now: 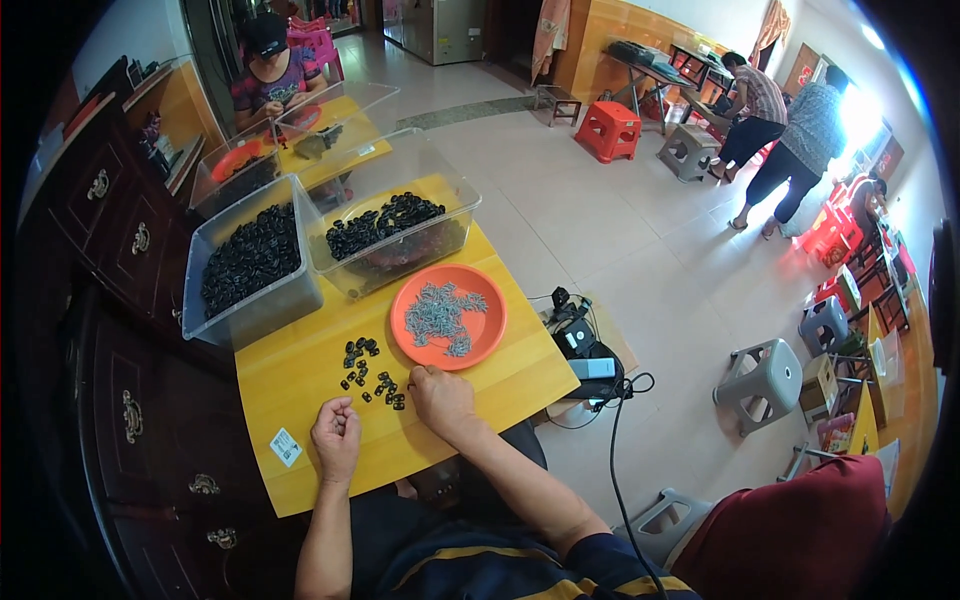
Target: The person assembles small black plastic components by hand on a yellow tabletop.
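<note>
My left hand [337,437] rests at the near part of the yellow table [290,385], fingers curled together; anything inside them is hidden. To its right, my right hand [443,402] is closed with its fingertips down beside the small black oval pieces [385,384]; what it grips, if anything, cannot be made out. Several of these pieces lie loose between the hands and the bins. Just beyond my right hand sits an orange-red plastic bowl [403,335] with many small grey metal parts [436,314] in it.
A grey bin [225,330] and a clear bin [455,225], both holding black pieces, stand across the table. A person [275,75] sits opposite. Electrical gear with a black cable [614,440] lies right of the table. Dark drawers [130,410] flank the left. Stools [765,385] stand right.
</note>
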